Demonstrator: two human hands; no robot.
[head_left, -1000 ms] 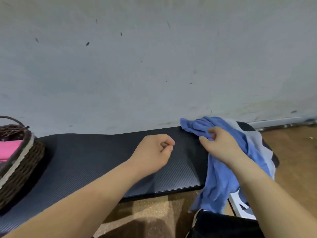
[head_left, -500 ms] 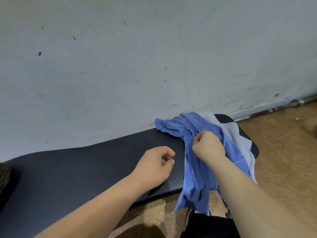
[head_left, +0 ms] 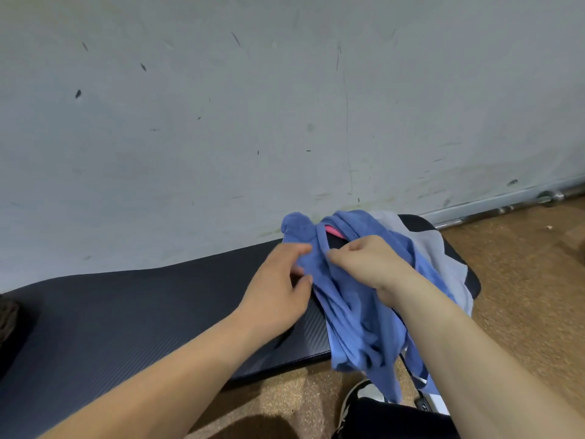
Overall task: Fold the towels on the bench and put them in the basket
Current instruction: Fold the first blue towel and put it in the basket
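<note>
A crumpled blue towel (head_left: 354, 315) lies over the right end of the black padded bench (head_left: 126, 315) and hangs off its front edge. My left hand (head_left: 278, 289) pinches the towel's left part between thumb and fingers. My right hand (head_left: 370, 261) grips a bunched fold just to the right of it. A pale grey towel (head_left: 440, 258) lies under the blue one, toward the bench's right end. A bit of pink cloth (head_left: 334, 231) shows beneath the blue folds. The basket (head_left: 8, 315) is only a dark sliver at the left edge.
A scuffed grey wall (head_left: 285, 106) rises right behind the bench. Brown cork-like floor (head_left: 531, 280) lies to the right and in front. A metal bar (head_left: 506, 207) runs along the wall's base at right. My shoe (head_left: 361, 394) and dark trouser leg are below the hanging towel.
My left hand has moved right from the bare bench and taken hold of the blue towel. My right hand has lifted the folds, showing pink cloth. The view has swung right.
</note>
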